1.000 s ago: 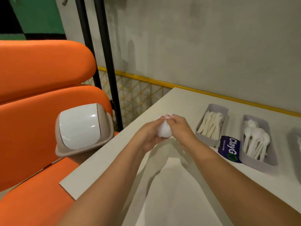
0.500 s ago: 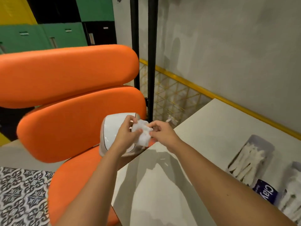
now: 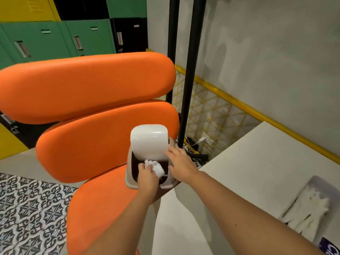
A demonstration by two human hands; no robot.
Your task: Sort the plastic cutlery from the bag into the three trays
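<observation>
My left hand (image 3: 148, 176) is closed around a crumpled white plastic bag (image 3: 156, 167) and holds it inside the dark opening of a small beige bin (image 3: 129, 178). The bin's white swing lid (image 3: 149, 139) is tilted back. My right hand (image 3: 181, 162) rests with fingers spread on the lid's lower right edge and the bin's rim. At the right edge, a grey tray (image 3: 321, 185) holds several white plastic forks (image 3: 307, 213). The other two trays are out of view.
The bin sits on an orange seat (image 3: 97, 208) with two orange back cushions (image 3: 86, 85), beside the white table (image 3: 257, 162). Two black poles (image 3: 190, 70) rise behind. A blue packet corner (image 3: 330, 247) lies by the tray. Patterned floor shows at left.
The view has swung left, away from the trays. Both hands carried the crumpled bag off the table to the bin; the lid is now pushed back and the bag is in the opening.
</observation>
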